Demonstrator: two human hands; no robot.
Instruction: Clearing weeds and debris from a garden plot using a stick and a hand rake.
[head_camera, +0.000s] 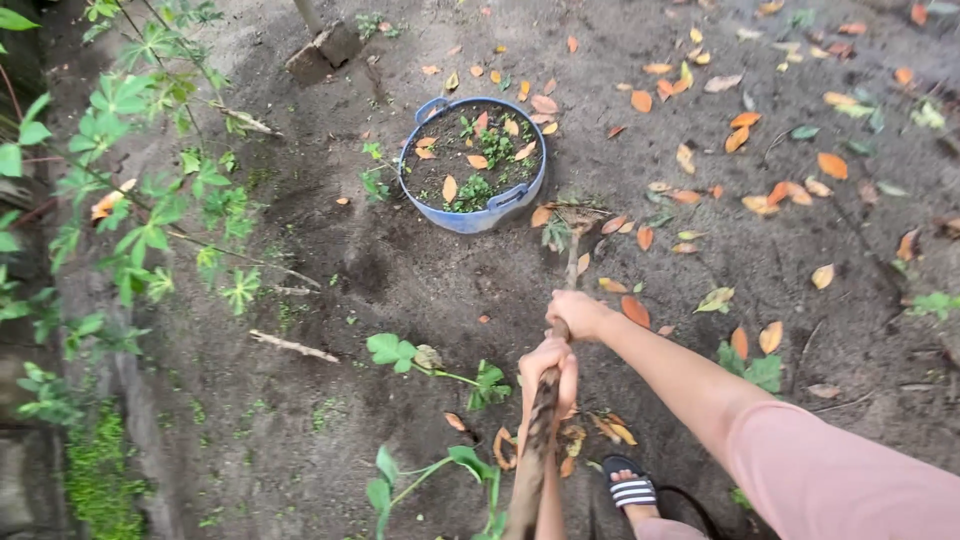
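Gripping a long wooden tool handle (545, 400), the right hand (577, 313) closes high and the left hand (547, 368) closes below, its head (574, 214) resting on soil beside a blue tub (472, 220).

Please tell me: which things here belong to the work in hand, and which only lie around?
In use:
- long wooden tool handle, gripped by left hand and right hand
- tool head on the soil

Lying about:
- blue tub of soil and weeds
- fallen leaves
- stick
- brick
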